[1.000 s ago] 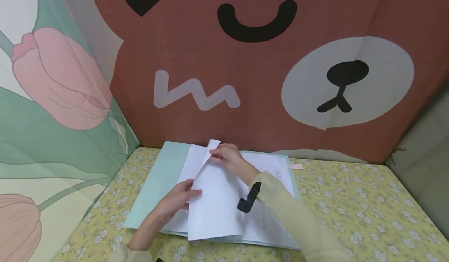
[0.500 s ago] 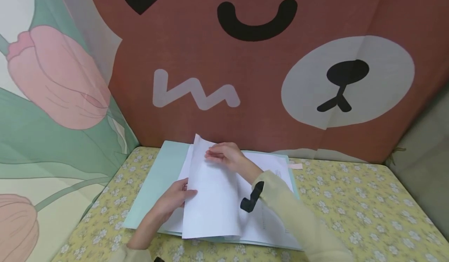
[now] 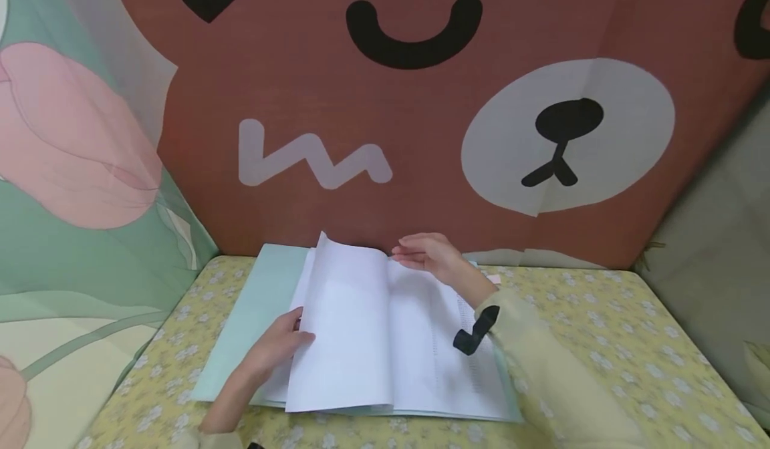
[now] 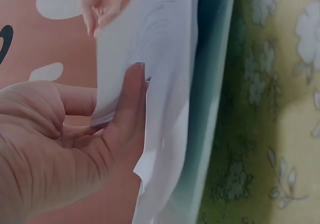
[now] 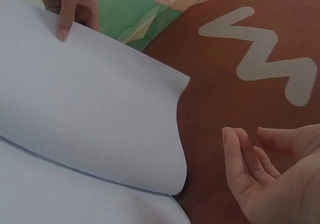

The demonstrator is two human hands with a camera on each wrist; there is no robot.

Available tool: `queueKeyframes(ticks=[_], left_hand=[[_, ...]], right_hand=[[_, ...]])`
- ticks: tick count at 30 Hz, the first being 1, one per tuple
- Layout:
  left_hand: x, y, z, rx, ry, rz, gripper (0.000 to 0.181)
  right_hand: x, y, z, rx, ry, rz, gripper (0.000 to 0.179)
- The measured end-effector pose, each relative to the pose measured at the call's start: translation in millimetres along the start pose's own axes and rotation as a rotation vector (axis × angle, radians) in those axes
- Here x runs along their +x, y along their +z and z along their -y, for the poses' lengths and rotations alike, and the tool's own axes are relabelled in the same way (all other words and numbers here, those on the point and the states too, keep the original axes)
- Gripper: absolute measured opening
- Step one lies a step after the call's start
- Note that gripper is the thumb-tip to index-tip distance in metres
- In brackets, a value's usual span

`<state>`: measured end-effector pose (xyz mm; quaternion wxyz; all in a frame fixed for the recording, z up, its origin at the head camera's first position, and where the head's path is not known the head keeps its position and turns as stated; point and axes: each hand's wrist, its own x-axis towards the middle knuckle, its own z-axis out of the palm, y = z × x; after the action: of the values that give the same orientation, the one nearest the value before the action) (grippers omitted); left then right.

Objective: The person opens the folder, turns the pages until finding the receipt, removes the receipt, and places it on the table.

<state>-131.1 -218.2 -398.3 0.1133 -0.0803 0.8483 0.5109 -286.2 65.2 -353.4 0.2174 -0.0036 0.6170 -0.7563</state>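
A pale green folder point(image 3: 249, 315) lies spread on the table with white sheets inside. My left hand point(image 3: 273, 350) pinches the outer edge of a turned white sheet point(image 3: 345, 329), thumb on top and fingers beneath; the left wrist view shows the thumb point(image 4: 131, 96) against the paper. That sheet's far left corner curls upward. To the right lies a page with faint printed columns point(image 3: 418, 342). Above its far edge hovers my right hand point(image 3: 428, 256), fingers loosely bent, holding nothing. The right wrist view shows this right hand point(image 5: 270, 169) apart from the sheet.
Yellow flowered cloth point(image 3: 577, 355) covers the table. A brown fabric wall with a bear print point(image 3: 421, 202) rises right behind the folder, and a tulip-printed one point(image 3: 78, 162) stands on the left. A small pink tab point(image 3: 494, 279) sticks out at the folder's right edge.
My right hand has let go of the sheet's top and moved right. The sheet has swung over to the left, still in my left hand. The head view has shifted slightly right.
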Motion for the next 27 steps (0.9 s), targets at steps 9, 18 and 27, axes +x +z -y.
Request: queueKeyframes(ticks=[9, 18, 27], left_hand=[[5.3, -0.4, 7.8, 0.236, -0.012, 0.0, 0.068], [7.6, 2.9, 12.5, 0.363, -0.017, -0.006, 0.064], [10.4, 9.7, 9.5, 0.464, -0.029, -0.026, 0.07]], right_hand=[[-13.6, -58, -1, -0.066, 0.0, -0.156, 0.043], [-20.2, -104, -20, -0.134, -0.044, -0.278, 0.041], [-28.0, -132, -46, -0.493, -0.134, -0.325, 0.045]])
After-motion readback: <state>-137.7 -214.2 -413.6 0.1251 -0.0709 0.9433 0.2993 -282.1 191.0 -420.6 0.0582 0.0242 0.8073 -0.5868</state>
